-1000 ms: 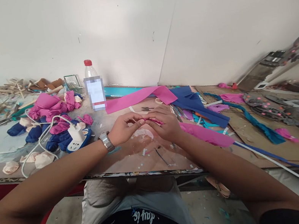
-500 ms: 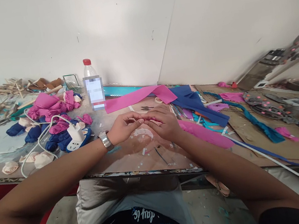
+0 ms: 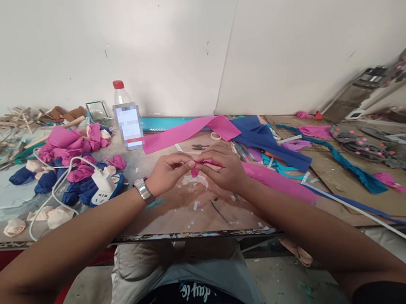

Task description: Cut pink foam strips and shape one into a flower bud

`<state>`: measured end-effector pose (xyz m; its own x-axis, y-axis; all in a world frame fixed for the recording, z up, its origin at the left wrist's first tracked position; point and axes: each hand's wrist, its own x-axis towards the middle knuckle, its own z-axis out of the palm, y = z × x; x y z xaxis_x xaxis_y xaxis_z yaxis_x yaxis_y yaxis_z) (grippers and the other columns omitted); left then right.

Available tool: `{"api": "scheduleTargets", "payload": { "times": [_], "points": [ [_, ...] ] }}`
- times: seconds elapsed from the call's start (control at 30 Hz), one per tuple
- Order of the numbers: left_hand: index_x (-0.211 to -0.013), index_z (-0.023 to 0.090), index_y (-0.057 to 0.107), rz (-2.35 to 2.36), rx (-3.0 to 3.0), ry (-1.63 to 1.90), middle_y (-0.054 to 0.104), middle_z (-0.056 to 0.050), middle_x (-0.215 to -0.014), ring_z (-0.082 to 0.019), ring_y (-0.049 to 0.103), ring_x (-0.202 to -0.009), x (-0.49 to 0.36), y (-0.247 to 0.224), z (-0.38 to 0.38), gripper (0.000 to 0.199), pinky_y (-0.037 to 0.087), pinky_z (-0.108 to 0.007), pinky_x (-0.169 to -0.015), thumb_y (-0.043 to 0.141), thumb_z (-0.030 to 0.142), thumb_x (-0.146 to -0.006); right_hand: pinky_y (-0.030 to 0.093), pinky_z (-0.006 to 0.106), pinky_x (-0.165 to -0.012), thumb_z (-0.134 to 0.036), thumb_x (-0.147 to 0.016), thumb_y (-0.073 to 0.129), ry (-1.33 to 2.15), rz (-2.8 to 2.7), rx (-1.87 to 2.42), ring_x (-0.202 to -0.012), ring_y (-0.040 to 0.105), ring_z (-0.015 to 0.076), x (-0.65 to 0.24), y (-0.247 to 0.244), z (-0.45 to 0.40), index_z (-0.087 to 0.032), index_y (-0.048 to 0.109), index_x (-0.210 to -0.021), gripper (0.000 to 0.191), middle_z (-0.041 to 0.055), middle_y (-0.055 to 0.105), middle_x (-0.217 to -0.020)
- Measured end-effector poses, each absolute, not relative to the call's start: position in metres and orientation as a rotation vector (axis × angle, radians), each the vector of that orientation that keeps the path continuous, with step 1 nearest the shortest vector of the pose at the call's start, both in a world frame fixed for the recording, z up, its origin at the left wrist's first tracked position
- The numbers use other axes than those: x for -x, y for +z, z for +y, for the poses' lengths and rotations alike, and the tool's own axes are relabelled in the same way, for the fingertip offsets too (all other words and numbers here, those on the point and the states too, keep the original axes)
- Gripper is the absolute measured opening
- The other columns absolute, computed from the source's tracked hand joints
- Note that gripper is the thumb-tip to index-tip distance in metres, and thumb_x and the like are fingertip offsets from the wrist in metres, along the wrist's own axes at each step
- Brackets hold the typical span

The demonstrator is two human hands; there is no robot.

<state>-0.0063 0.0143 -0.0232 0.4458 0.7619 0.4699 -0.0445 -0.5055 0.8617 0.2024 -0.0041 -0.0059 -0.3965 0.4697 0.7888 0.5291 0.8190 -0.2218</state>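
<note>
A small piece of pink crepe paper [image 3: 194, 170] is pinched between my two hands over the table [image 3: 182, 213]. My left hand [image 3: 169, 173], with a metal watch [image 3: 144, 191] on the wrist, grips its left end between thumb and fingers. My right hand [image 3: 223, 166] closes round the other end, and its fingers hide most of the piece. Past my hands lies a long pink crepe strip [image 3: 187, 131]. A wider pink strip [image 3: 279, 180] runs out beside my right forearm, with dark blue strips [image 3: 272, 145] behind it.
Crumpled pink and blue paper rosettes [image 3: 64, 145] pile up at left, beside a power strip [image 3: 106, 192] with a white cable. A red-capped bottle [image 3: 121, 95] stands near the wall. Scissors [image 3: 200, 146] and a tape roll [image 3: 216, 136] lie beyond my hands. A white stick [image 3: 358, 211] overhangs the front edge.
My fingers have shifted slightly around the pink paper, and a small flap of it now shows below my fingertips. Both arms stay in nearly the same place.
</note>
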Motion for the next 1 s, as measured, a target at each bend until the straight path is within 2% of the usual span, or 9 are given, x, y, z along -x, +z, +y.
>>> {"api": "scheduleTargets", "payload": {
  "times": [0.4,0.77,1.0],
  "points": [
    [-0.090,0.015,0.077,0.605,-1.788,1.200,0.071,-0.008,-0.089,-0.017,0.064,-0.084,0.0057,-0.0234,0.0139,0.031,0.050,-0.030,-0.079,0.071,0.045,-0.090,0.049,0.041,-0.086,-0.030,-0.092,0.073,-0.097,-2.030,0.744,-0.088,0.068,0.0219,-0.2009,-0.0049,-0.0054,-0.024,0.073,-0.093,0.006,0.0036,0.077,-0.089],
    [-0.093,0.018,0.080,0.542,-1.906,1.235,0.073,-0.010,-0.096,-0.018,0.065,-0.085,0.0074,-0.0222,0.0147,0.023,0.051,-0.031,-0.077,0.074,0.040,-0.089,0.049,0.041,-0.085,-0.033,-0.092,0.073,-0.083,-2.034,0.739,-0.087,0.068,0.0222,-0.2028,-0.0049,-0.0043,-0.025,0.073,-0.094,0.009,0.0034,0.076,-0.088],
    [-0.094,0.015,0.077,0.580,-1.836,1.265,0.073,-0.010,-0.094,-0.017,0.065,-0.085,0.0076,-0.0233,0.0169,0.027,0.051,-0.031,-0.078,0.070,0.042,-0.091,0.048,0.041,-0.086,-0.032,-0.091,0.073,-0.063,-2.032,0.746,-0.089,0.068,0.0226,-0.2026,-0.0045,-0.0060,-0.024,0.071,-0.097,0.010,0.0039,0.077,-0.092]
  ]
}}
